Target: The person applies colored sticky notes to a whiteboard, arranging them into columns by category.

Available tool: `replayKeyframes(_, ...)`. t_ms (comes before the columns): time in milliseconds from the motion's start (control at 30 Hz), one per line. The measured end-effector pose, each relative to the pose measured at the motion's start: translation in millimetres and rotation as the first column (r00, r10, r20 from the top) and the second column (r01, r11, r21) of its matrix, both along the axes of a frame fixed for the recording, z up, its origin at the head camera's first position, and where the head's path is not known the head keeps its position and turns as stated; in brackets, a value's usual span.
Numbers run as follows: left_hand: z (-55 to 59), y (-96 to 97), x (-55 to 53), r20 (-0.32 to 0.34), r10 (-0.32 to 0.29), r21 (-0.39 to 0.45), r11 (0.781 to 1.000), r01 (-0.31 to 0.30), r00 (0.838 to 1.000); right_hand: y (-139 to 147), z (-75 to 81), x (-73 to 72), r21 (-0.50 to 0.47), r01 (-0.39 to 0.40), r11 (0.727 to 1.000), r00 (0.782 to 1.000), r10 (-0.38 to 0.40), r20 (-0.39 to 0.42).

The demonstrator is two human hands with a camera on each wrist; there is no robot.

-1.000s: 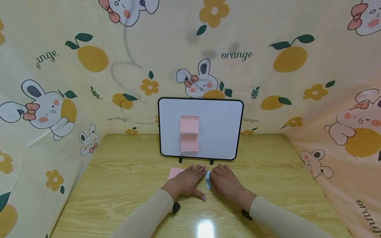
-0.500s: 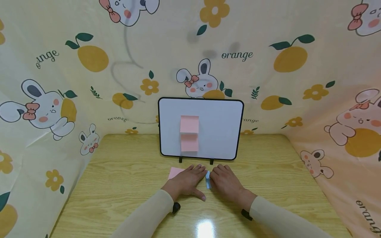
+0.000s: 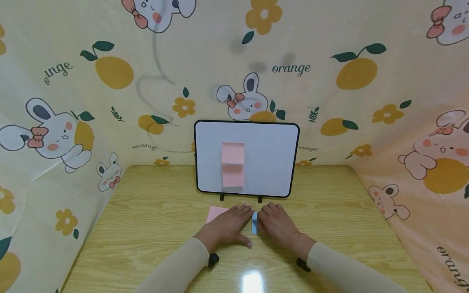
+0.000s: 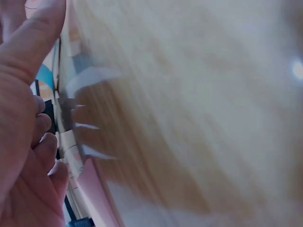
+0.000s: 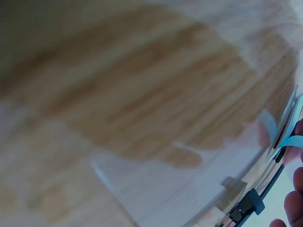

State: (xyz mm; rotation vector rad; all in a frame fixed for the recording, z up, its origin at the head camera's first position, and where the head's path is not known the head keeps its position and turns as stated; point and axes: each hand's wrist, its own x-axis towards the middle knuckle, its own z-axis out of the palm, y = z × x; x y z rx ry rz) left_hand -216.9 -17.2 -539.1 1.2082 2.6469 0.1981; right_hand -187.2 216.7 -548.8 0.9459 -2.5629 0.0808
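In the head view my left hand (image 3: pixel 227 227) lies low over the table, fingers straight and thumb spread. My right hand (image 3: pixel 280 228) has its fingers curled at the edge of a blue sticky note (image 3: pixel 254 226), which it pinches. Most of the note is hidden under that hand, and part of it bends up in a curl. The right wrist view shows the blue curl (image 5: pixel 292 141) close to the fingertips (image 5: pixel 294 203). Beside the left hand, a pink sticky note (image 3: pixel 215 212) is partly covered.
A small whiteboard (image 3: pixel 271 158) with a black frame stands on short black feet behind the hands. On it are an upper pink note (image 3: pixel 233 153) and a lower one (image 3: pixel 233 177). Patterned cloth (image 3: pixel 183 61) surrounds the wooden table (image 3: pixel 154 219).
My left hand has shifted slightly left and toward me. A little more of the blue note shows between the hands; the right hand stays in nearly the same place.
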Motion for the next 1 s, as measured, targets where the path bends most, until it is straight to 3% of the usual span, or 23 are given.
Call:
replayKeyframes(267, 5.5, -20.6, 22.3, -0.016, -0.034, 0.033, 0.999, 0.034, 0.999, -1.1, 0.5, 0.1, 0.018, 0.018, 1.0, 1.0, -0.018, 0.003)
replayKeyframes(500, 3.7, -23.3, 39.3, -0.081, -0.147, 0.051, 0.987, 0.152, 0.986, -2.3, 2.8, 0.8, 0.004, 0.012, 1.0, 1.0, -0.012, 0.009)
replayKeyframes(633, 0.9, -18.4, 40.6, -0.11, -0.178, 0.04, 0.982, 0.183, 0.978, -2.1, 3.3, 0.4, -0.006, 0.005, 1.0, 1.0, -0.005, 0.007)
replayKeyframes(1000, -1.3, -13.0, 40.1, -0.117, -0.209, -0.016, 0.978, 0.209, 0.971, -4.5, 9.5, -3.2, -0.024, 0.004, 1.0, 1.0, -0.004, -0.017)
